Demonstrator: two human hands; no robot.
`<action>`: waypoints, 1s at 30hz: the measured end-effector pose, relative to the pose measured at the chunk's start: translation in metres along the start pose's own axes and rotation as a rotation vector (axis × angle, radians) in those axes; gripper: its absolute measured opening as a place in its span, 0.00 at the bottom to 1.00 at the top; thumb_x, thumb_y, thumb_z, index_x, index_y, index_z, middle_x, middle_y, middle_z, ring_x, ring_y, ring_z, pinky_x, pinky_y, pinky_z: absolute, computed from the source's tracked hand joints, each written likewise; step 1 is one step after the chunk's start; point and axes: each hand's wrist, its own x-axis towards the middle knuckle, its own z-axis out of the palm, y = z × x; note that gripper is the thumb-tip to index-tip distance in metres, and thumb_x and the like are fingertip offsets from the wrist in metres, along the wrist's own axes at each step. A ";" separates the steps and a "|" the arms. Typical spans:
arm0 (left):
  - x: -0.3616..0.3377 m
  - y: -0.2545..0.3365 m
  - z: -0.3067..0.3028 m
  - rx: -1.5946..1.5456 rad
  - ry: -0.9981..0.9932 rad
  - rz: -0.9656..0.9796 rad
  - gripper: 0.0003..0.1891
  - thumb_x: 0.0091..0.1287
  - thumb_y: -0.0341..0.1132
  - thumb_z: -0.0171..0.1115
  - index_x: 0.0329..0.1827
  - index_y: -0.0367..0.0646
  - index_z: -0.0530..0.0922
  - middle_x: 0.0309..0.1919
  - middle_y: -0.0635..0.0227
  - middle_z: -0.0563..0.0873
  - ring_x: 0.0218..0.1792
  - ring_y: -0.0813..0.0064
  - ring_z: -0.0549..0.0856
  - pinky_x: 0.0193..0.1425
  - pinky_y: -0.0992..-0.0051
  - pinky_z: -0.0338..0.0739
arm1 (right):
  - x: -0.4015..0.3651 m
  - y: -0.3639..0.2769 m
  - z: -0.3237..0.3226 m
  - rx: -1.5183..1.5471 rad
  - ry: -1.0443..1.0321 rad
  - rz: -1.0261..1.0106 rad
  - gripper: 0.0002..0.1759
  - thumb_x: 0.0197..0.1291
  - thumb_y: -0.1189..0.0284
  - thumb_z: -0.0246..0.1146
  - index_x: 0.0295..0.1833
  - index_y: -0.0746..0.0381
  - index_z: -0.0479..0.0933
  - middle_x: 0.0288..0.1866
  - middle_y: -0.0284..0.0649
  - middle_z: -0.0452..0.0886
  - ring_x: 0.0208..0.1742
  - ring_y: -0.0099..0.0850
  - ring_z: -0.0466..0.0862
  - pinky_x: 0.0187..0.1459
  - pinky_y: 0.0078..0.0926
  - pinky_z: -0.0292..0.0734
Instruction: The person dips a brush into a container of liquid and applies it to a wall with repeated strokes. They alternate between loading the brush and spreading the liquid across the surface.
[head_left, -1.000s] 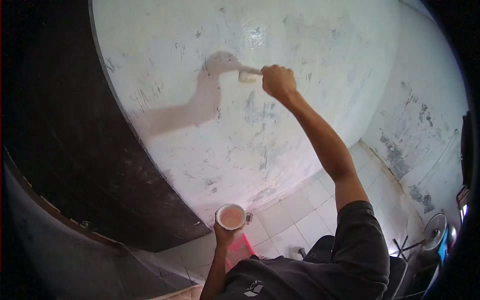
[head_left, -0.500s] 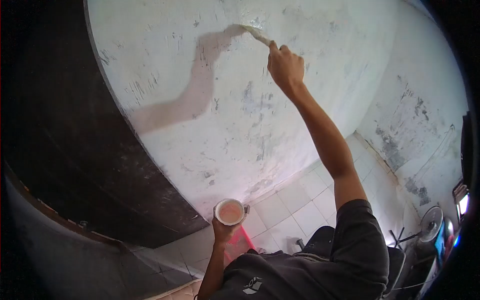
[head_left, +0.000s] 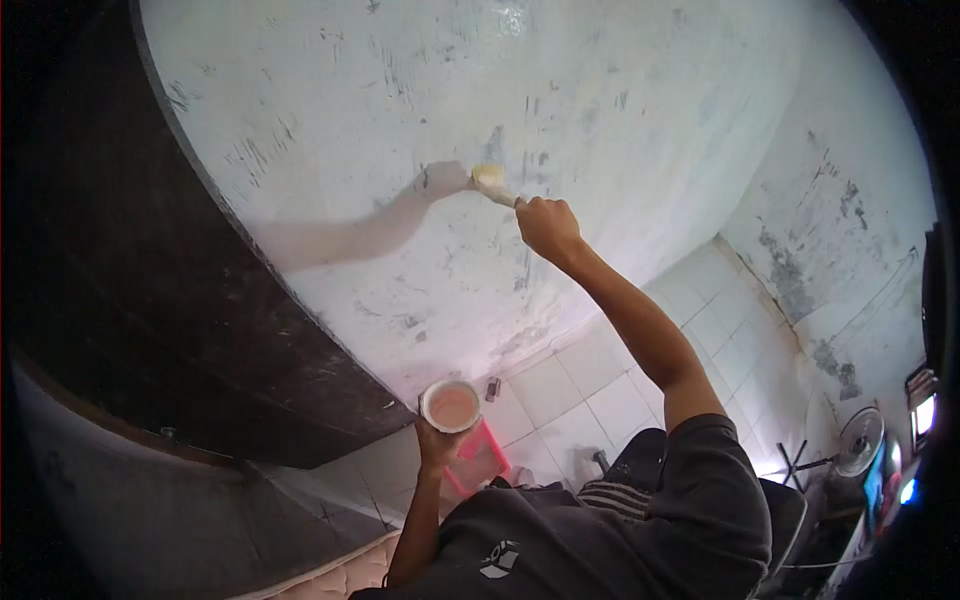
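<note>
My right hand (head_left: 549, 228) is closed around the handle of a paintbrush (head_left: 492, 184) with pale yellowish bristles. The bristles lie against the white wall (head_left: 600, 130), close to some grey scuffed patches. Down at the left, my left hand (head_left: 438, 440) grips a white cup (head_left: 451, 406) from below and the side. Pinkish liquid shows inside the cup, which is held with its mouth upward. My right arm's shadow falls on the wall to the left of the brush.
A dark panel (head_left: 200, 300) borders the wall on the left. Below the cup, a pink plastic item (head_left: 478, 458) stands on the white tiled floor (head_left: 560, 390). At the right are a fan (head_left: 861, 441) and a chair (head_left: 785, 520). A quilted mattress (head_left: 345, 572) edges in at the bottom.
My right hand has brought the brush down the wall, from near the top to mid-height. The cup in my left hand has shifted slightly up and left in view.
</note>
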 end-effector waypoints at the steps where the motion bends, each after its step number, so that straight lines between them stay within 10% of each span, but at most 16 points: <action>1: 0.002 0.011 0.003 0.049 0.000 0.089 0.30 0.45 0.25 0.79 0.53 0.36 0.74 0.45 0.64 0.83 0.45 0.72 0.83 0.53 0.68 0.78 | -0.005 0.002 0.005 0.075 -0.072 0.022 0.07 0.58 0.73 0.57 0.38 0.64 0.77 0.30 0.49 0.83 0.30 0.42 0.86 0.26 0.39 0.79; 5: 0.004 0.014 0.008 0.018 -0.011 0.043 0.32 0.43 0.29 0.81 0.53 0.37 0.75 0.45 0.64 0.84 0.46 0.71 0.83 0.53 0.68 0.78 | -0.036 0.027 0.053 0.438 0.096 0.111 0.08 0.60 0.70 0.56 0.39 0.65 0.75 0.26 0.43 0.79 0.22 0.35 0.81 0.20 0.35 0.72; 7: 0.004 0.024 0.011 0.048 0.014 0.049 0.32 0.43 0.29 0.81 0.52 0.37 0.75 0.45 0.64 0.84 0.46 0.71 0.83 0.53 0.68 0.78 | -0.059 0.019 0.039 1.611 -0.312 0.656 0.09 0.64 0.67 0.54 0.36 0.61 0.72 0.20 0.31 0.70 0.14 0.23 0.67 0.15 0.26 0.58; 10: 0.003 0.020 0.011 0.092 0.022 0.052 0.31 0.44 0.30 0.81 0.52 0.36 0.75 0.45 0.63 0.84 0.46 0.71 0.83 0.53 0.68 0.78 | -0.067 -0.001 0.045 2.031 -0.285 0.825 0.13 0.67 0.61 0.52 0.33 0.58 0.68 0.18 0.26 0.61 0.13 0.18 0.56 0.15 0.20 0.51; 30: -0.004 0.006 0.027 0.075 0.116 0.056 0.30 0.41 0.25 0.80 0.50 0.37 0.76 0.44 0.62 0.84 0.46 0.69 0.83 0.54 0.68 0.77 | 0.058 0.005 -0.064 1.769 0.163 0.513 0.20 0.70 0.58 0.54 0.26 0.59 0.69 0.14 0.24 0.61 0.11 0.14 0.55 0.12 0.19 0.45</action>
